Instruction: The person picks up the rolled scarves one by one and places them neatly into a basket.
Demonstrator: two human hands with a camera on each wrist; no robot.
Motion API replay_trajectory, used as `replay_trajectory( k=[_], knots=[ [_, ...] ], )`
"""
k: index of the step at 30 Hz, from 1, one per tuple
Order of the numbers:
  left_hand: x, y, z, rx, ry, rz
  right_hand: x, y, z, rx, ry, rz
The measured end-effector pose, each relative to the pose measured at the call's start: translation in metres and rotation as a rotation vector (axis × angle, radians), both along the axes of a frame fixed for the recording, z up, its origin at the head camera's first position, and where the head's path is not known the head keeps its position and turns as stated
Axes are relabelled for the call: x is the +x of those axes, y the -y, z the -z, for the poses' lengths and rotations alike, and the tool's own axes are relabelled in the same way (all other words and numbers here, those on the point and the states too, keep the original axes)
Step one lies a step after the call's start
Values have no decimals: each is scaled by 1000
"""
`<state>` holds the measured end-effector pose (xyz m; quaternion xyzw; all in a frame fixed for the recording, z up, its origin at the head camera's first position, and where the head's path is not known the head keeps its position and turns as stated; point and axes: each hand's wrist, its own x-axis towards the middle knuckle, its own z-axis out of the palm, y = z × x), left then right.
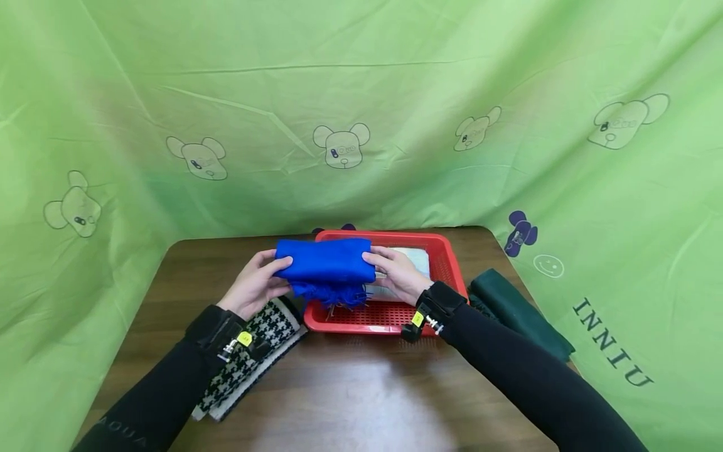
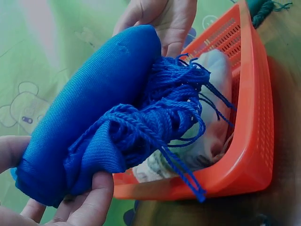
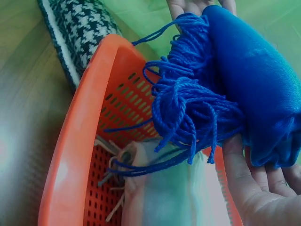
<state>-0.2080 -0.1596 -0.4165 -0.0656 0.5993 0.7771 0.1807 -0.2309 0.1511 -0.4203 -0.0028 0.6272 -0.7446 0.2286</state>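
Observation:
A folded blue scarf [image 1: 327, 260] with knotted fringe hangs over a red plastic basket [image 1: 373, 328]. At its left end my left hand [image 1: 256, 284] grips it, thumb on top and fingers beneath. My right hand [image 1: 398, 274] holds the opposite end the same way. In the left wrist view the blue fringe [image 2: 174, 94] dangles toward the basket's inside. Inside the basket lies a pale, multicoloured folded scarf [image 3: 169, 188] with light tassels, partly covered by the blue one in the head view.
A black-and-white houndstooth scarf [image 1: 248, 355] lies folded on the wooden table [image 1: 339, 389], left of the basket, partly under my left forearm. To the right is a dark green folded scarf [image 1: 519, 314]. A green curtain [image 1: 361, 94] hangs behind the table.

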Motion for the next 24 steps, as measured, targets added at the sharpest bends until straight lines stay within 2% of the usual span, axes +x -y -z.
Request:
replay_trajectory(
  k=[14,24],
  knots=[
    [-4,-26,7,51,37,11,12,-28,1,5,9,8],
    [-3,-43,13,35,55,42,22,-44,4,27,17,43]
  ],
)
